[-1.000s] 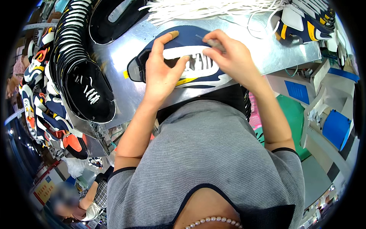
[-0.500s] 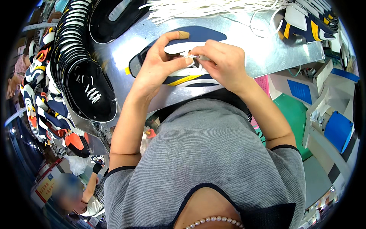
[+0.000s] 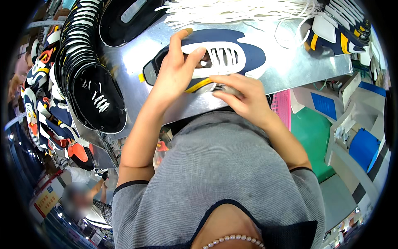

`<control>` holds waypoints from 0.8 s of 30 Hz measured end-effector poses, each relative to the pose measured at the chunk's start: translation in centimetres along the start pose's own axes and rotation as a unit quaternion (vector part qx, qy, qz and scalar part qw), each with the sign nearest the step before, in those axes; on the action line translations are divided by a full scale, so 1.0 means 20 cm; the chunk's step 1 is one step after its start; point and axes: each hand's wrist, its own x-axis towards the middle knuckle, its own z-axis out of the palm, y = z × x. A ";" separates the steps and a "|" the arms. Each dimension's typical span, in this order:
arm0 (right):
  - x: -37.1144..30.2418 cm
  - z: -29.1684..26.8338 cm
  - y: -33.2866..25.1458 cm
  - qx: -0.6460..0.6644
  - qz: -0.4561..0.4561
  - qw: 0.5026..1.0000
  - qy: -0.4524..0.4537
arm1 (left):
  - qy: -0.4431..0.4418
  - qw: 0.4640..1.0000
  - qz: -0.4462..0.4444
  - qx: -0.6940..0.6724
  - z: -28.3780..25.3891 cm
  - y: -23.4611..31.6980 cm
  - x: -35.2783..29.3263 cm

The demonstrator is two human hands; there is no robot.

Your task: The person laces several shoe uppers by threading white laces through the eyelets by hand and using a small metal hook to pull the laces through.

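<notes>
A navy and white shoe upper point(image 3: 253, 52) with a yellow stripe lies on the metal tabletop, toe toward the right. White lace rows point(image 3: 224, 57) cross its throat. My left hand point(image 3: 176, 68) grips the upper at its collar end, thumb by the opening and index finger stretched toward the far edge. A tan covering wraps that fingertip. My right hand point(image 3: 246, 97) is at the upper's near side, close to the yellow stripe. Its index finger and thumb are apart at the tips; a blurred patch between them cannot be made out.
A long row of nested black uppers point(image 3: 97, 97) curves along the left. White laces point(image 3: 232, 12) lie in a heap at the far edge. More navy uppers point(image 3: 338, 35) stand at the far right. Finished-looking shoes point(image 3: 39, 108) pile up beyond the left edge. Another person point(image 3: 93, 205) is at lower left.
My right hand has moved from the throat toward me, to the upper's near edge. The lace rows and toe are now exposed. My left hand has kept its hold near the collar.
</notes>
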 end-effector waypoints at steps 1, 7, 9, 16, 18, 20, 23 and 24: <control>-0.05 -0.02 -0.03 0.063 0.061 0.996 0.021 | 0.005 0.997 0.035 0.074 -0.02 0.00 -0.04; -0.05 -0.03 -0.03 0.041 0.229 0.972 -0.008 | 0.035 0.946 0.197 0.255 -0.04 -0.07 -0.30; -0.02 0.08 -0.01 0.002 0.198 0.980 0.015 | 0.040 0.948 0.191 0.252 0.00 -0.09 -0.29; 0.09 0.09 -0.07 0.096 0.120 0.986 0.062 | 0.013 0.972 0.118 0.201 -0.06 -0.08 -0.26; 0.11 0.14 -0.03 0.143 0.115 0.980 0.078 | -0.013 0.979 0.091 0.183 -0.06 -0.04 -0.25; 0.11 0.18 0.01 0.154 0.116 0.978 0.084 | 0.010 0.968 0.109 0.224 -0.04 -0.05 -0.25; 0.11 0.21 0.03 0.189 0.092 0.971 0.112 | 0.052 0.956 0.120 0.262 0.00 -0.08 -0.22; 0.11 0.21 0.03 0.207 0.087 0.967 0.119 | 0.061 0.954 0.132 0.261 0.01 -0.09 -0.23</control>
